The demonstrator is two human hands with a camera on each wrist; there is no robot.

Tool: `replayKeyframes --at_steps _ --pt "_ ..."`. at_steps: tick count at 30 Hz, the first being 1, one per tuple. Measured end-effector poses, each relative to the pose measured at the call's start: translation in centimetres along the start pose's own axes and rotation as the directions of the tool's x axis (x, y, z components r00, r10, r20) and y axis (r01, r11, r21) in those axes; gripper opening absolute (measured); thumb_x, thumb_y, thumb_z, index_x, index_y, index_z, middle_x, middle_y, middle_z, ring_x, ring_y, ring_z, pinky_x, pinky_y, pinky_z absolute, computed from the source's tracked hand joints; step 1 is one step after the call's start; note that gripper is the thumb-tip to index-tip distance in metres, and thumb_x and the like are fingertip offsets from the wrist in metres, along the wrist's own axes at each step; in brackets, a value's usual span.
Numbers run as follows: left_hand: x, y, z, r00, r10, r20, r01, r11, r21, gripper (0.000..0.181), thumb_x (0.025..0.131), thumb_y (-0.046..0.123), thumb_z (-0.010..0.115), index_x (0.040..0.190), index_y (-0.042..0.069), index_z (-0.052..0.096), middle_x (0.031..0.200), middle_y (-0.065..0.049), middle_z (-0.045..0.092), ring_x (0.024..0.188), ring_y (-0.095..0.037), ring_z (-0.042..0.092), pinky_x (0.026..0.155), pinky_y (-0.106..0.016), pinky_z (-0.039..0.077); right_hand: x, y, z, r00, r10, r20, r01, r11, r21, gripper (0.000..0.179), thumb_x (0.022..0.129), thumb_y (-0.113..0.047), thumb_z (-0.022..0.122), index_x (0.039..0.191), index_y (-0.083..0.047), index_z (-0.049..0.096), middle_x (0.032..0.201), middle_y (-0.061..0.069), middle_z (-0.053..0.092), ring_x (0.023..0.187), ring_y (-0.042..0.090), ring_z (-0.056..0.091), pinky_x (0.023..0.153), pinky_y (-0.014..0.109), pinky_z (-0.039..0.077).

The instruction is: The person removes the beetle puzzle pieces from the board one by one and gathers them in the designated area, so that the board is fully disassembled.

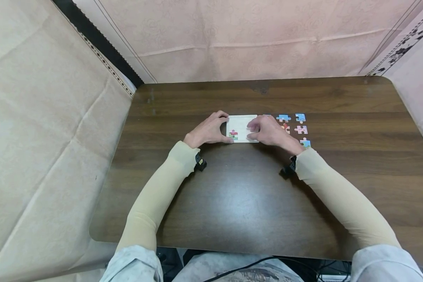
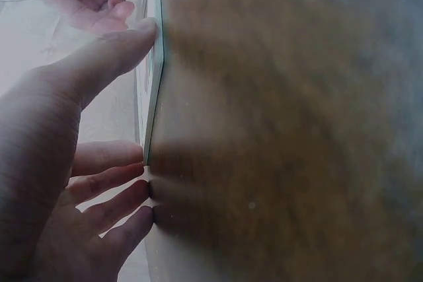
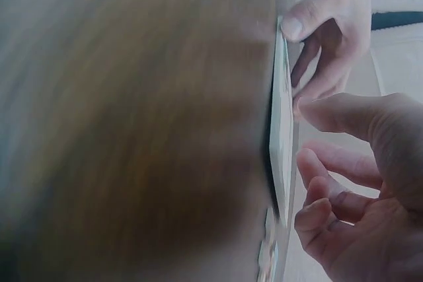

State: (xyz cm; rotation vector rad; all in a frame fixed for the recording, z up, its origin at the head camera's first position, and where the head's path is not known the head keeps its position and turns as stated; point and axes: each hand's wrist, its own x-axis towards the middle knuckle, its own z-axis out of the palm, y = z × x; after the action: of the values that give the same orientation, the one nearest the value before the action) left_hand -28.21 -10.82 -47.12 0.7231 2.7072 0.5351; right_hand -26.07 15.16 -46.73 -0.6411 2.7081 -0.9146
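A white puzzle board (image 1: 241,122) lies flat on the table, with a pink and green puzzle piece (image 1: 233,134) in its near left corner. My left hand (image 1: 211,129) holds the board at its left end: the thumb presses on the near edge, and the fingers reach to the far left corner. Over the board's right half is my right hand (image 1: 268,130), its fingers bent and its thumb apart from them. Between the thumb and fingers in the right wrist view, nothing shows. Part of the board is hidden beneath this hand.
Several loose puzzle pieces lie to the right of the board, among them a blue one (image 1: 300,118), a pink one (image 1: 300,129) and one by the right wrist (image 1: 305,143). The brown wooden table (image 1: 232,203) backs onto a pale cloth (image 1: 250,51).
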Motion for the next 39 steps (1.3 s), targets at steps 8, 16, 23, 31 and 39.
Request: replayKeyframes --at_steps 8,16,23,31,39 --pt "0.1 -0.1 0.1 1.000 0.002 0.002 -0.002 1.000 -0.001 0.092 0.090 0.055 0.086 0.159 0.004 0.053 0.167 -0.009 0.044 0.153 -0.027 0.042 0.129 -0.043 0.042 1.4 -1.2 1.4 0.999 -0.002 0.052 0.003 1.000 -0.011 0.040 0.096 -0.016 0.084 0.130 0.001 0.076 0.121 0.022 0.079 0.114 0.036 0.072 0.102 0.053 0.056" --pt "-0.1 -0.1 0.1 1.000 0.011 -0.008 -0.012 1.000 -0.010 0.090 0.090 0.054 0.086 0.157 0.003 0.054 0.166 -0.009 0.045 0.154 -0.028 0.043 0.128 -0.044 0.043 2.1 -2.1 2.0 0.996 -0.011 0.092 0.011 1.000 0.001 0.036 0.096 -0.016 0.084 0.128 0.001 0.077 0.125 0.022 0.078 0.115 0.037 0.071 0.103 0.054 0.057" --pt "0.0 -0.1 0.1 1.000 0.009 -0.007 -0.009 1.000 -0.012 0.091 0.090 0.054 0.086 0.158 0.003 0.054 0.166 -0.009 0.045 0.153 -0.027 0.043 0.128 -0.043 0.042 2.3 -2.4 2.1 0.995 -0.012 0.095 0.013 1.000 -0.016 0.034 0.096 -0.017 0.084 0.124 0.002 0.078 0.122 0.022 0.078 0.112 0.036 0.070 0.101 0.053 0.057" --pt "0.1 -0.1 0.1 1.000 0.014 -0.013 -0.014 1.000 -0.008 0.092 0.089 0.056 0.088 0.157 0.004 0.055 0.165 -0.009 0.046 0.153 -0.027 0.044 0.128 -0.042 0.042 2.5 -2.7 2.3 0.994 0.014 0.107 -0.011 0.999 -0.032 0.036 0.095 -0.020 0.085 0.122 0.003 0.076 0.119 0.023 0.076 0.110 0.035 0.068 0.102 0.052 0.056" --pt "0.0 0.0 0.0 1.000 0.005 -0.001 -0.005 1.000 -0.019 0.093 0.090 0.054 0.088 0.159 0.002 0.053 0.167 -0.010 0.044 0.154 -0.028 0.043 0.130 -0.044 0.041 2.6 -3.1 2.4 0.994 0.044 0.103 -0.042 0.999 -0.017 0.033 0.094 -0.018 0.085 0.118 0.002 0.074 0.116 0.021 0.075 0.105 0.034 0.068 0.099 0.049 0.056"
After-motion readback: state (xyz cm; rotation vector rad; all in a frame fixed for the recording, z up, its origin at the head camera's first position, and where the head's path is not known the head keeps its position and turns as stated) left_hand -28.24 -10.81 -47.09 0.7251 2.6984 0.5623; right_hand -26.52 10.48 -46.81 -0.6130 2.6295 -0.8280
